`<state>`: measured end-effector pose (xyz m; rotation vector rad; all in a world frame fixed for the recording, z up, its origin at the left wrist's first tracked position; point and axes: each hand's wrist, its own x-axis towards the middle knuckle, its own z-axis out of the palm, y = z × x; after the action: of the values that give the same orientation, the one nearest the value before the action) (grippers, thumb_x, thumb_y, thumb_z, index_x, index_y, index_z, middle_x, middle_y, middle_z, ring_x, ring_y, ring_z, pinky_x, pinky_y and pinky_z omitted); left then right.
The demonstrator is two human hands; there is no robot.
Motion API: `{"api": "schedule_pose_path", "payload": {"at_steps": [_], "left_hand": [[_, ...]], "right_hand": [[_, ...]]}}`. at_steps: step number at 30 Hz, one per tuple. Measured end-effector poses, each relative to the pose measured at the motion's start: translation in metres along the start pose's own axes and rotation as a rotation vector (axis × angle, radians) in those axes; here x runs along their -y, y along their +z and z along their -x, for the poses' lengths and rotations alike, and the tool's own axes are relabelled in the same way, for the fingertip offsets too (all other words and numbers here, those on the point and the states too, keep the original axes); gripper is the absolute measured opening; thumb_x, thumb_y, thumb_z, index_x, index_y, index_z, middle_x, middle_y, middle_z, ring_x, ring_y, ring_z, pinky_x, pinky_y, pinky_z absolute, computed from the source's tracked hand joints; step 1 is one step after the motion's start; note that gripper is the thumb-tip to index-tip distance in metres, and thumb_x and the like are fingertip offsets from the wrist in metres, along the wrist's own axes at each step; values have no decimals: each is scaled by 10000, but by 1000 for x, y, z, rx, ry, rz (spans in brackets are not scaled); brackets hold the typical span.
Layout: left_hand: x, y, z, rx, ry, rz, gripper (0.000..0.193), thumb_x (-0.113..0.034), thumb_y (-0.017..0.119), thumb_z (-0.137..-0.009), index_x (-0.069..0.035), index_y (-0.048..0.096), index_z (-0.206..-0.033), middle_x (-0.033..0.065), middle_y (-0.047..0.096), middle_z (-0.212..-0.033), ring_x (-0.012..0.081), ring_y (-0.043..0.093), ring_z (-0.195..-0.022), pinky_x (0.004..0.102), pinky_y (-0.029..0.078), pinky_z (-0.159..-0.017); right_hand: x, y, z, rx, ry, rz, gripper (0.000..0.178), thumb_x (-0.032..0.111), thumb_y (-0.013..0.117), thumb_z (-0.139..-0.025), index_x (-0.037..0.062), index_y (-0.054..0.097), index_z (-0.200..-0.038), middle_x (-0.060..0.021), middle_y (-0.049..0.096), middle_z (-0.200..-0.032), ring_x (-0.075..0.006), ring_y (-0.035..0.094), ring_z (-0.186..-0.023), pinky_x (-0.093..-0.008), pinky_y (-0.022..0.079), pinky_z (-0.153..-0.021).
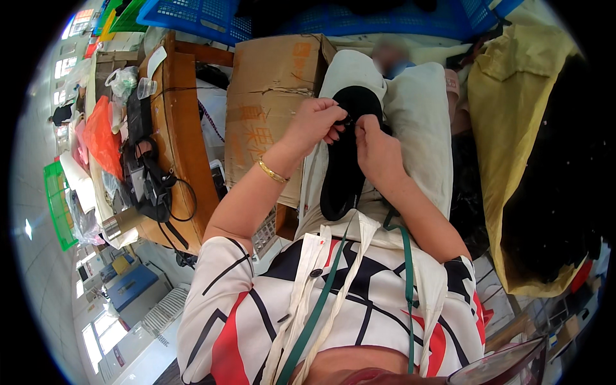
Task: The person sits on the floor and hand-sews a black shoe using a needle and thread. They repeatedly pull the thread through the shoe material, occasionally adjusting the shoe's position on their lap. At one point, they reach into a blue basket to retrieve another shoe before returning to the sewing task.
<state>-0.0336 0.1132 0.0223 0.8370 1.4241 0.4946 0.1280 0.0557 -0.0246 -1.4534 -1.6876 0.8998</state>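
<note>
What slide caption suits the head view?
Left hand and right hand hold a black item over the lap, beside a cardboard box.

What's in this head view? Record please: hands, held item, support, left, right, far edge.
hands: left hand and right hand, fingertips pinching the item
held item: black slipper-shaped piece, exact kind unclear
support: person's lap, pale-clothed legs
left: cardboard box, then brown wooden table
right: yellowish sack, dark contents indistinct
far edge: blue plastic crate

Wears short-slv wht/blk/red top, gold bangle, grn straps.
</note>
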Motion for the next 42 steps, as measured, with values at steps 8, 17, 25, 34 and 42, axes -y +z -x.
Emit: {"api": "schedule_pose_path", "payload": {"at_steps": [8, 17, 25, 34, 42], "left_hand": [[11, -2, 1, 13, 60, 49, 119, -191, 693, -877, -73, 673, -874, 14, 662, -726, 71, 569, -535, 207, 441, -500], [21, 11, 0, -47, 184, -106, 154, -224, 689, -906, -72, 670, -890, -13, 630, -710, 35, 529, -539, 183, 414, -501], [18, 18, 2, -153, 320, -347, 303, -297, 669, -929, -16, 609, -831, -12, 548, -627, 61, 485, -528, 238, 403, -494], [21, 16, -1, -169, 427, -447, 343, -319, 668, -927, 2, 607, -825, 11, 522, -613, 90, 465, -559, 271, 397, -524], [31, 9, -1, -143, 546, -473, 362, -288, 765, -844, 3, 600, -983, 13, 532, -688, 79, 480, -626, 244, 411, -560]], "right_hand": [[13, -25, -31, 212, 316, -342, 120, 106, 604, -904, 46, 523, -968, -145, 617, -735, -327, 615, -619, -419, 489, -580], [-12, -10, -43, -35, -65, -385, 125, 122, 614, -896, 6, 574, -876, -144, 590, -831, -285, 605, -751, -395, 472, -667], [1, -67, -50, 234, 495, -904, 208, 321, 515, -1016, 114, 519, -995, -25, 580, -680, -82, 522, -511, -230, 409, -439], [-82, -279, -41, -1052, 53, -1299, 225, -65, 447, -916, 41, 413, -720, -39, 445, -645, -138, 488, -577, -392, 576, -846], [-31, -163, -27, -468, 182, -464, 250, 24, 561, -936, 77, 586, -1179, -34, 589, -921, -121, 571, -805, -236, 461, -758]]}}
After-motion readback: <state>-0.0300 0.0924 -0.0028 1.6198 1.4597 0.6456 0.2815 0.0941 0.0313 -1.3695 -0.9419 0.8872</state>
